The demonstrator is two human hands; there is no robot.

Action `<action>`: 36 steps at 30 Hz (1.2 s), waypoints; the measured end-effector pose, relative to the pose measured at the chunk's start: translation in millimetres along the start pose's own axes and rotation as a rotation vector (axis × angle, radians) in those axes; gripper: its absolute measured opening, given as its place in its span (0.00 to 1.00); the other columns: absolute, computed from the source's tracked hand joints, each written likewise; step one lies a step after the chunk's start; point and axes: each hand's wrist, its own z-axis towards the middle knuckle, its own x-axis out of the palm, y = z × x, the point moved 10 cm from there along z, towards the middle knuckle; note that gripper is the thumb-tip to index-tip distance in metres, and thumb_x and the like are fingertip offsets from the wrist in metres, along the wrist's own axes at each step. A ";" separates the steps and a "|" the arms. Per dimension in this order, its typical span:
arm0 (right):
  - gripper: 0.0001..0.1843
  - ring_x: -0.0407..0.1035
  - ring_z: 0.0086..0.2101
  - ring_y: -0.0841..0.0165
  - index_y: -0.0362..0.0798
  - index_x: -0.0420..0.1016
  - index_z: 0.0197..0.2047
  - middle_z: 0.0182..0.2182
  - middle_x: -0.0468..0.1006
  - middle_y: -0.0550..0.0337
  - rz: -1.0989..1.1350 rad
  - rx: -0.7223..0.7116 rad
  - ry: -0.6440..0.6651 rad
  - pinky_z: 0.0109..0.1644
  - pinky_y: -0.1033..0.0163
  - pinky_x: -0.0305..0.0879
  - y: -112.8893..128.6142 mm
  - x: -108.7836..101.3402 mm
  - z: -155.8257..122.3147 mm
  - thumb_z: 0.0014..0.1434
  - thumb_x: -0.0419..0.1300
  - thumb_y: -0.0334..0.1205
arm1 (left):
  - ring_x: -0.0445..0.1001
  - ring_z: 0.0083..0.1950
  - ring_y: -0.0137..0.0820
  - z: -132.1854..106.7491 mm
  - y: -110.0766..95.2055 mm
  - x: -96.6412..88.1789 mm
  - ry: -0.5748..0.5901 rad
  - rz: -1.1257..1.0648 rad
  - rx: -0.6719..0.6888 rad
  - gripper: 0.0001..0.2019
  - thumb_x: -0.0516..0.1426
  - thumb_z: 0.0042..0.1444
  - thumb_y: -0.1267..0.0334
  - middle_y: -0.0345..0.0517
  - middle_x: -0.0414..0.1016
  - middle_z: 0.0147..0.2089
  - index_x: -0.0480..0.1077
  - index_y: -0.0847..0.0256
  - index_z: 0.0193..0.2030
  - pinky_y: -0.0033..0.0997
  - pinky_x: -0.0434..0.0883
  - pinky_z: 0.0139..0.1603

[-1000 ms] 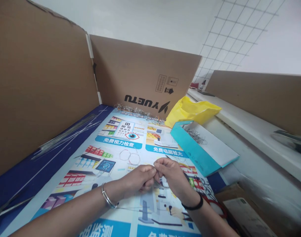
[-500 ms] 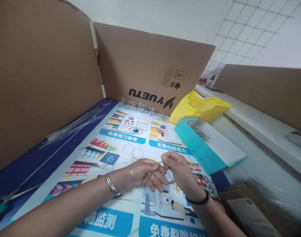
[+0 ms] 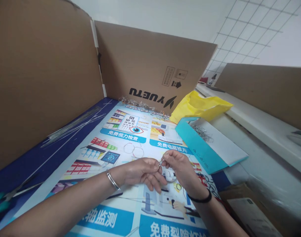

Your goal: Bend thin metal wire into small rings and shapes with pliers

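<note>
My left hand pinches one end of a thin wire between thumb and forefinger, its other fingers loosely curled. My right hand grips the same wire in its fingertips, just to the right. Most of the wire is hidden by the fingers, and its shape is too small to make out. Both hands are above a printed poster. Just beyond them, thin wire rings lie side by side on it. Below the hands, another thin straight wire crosses the poster.
Scissors with teal handles lie at the left, long straight wires behind them. A teal box with tangled wire pieces stands right, near a yellow bag. More tangled wire lines the cardboard wall.
The hands stay close together, with slight finger movement around the wire. My right hand has shifted a little to the right. The view has moved slightly.
</note>
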 end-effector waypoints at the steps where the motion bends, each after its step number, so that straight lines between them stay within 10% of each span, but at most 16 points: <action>1: 0.11 0.65 0.25 0.73 0.47 0.72 0.28 0.23 0.74 0.62 0.005 0.002 0.003 0.31 0.66 0.59 0.4 0.6 -0.3 0.52 0.65 0.45 | 0.79 0.33 0.35 0.4 0.3 -1.4 -0.009 0.003 -0.003 0.14 0.59 0.55 0.53 0.55 0.79 0.41 0.67 0.62 0.40 0.25 0.69 0.27; 17: 0.09 0.66 0.25 0.73 0.48 0.71 0.28 0.23 0.73 0.65 0.093 -0.052 -0.134 0.32 0.65 0.61 5.1 -3.3 -5.6 0.52 0.64 0.44 | 0.65 0.24 0.23 -1.7 -28.1 -22.4 -0.398 0.359 0.188 0.11 0.64 0.44 0.59 0.37 0.71 0.21 0.70 0.65 0.25 0.25 0.60 0.30; 36: 0.07 0.63 0.27 0.72 0.47 0.74 0.29 0.25 0.72 0.64 -0.002 -0.060 -0.001 0.32 0.66 0.60 5.1 13.4 -6.9 0.48 0.66 0.40 | 0.67 0.26 0.24 -3.4 -22.6 -20.2 -0.401 0.145 0.265 0.14 0.65 0.46 0.56 0.43 0.73 0.25 0.70 0.66 0.28 0.26 0.61 0.32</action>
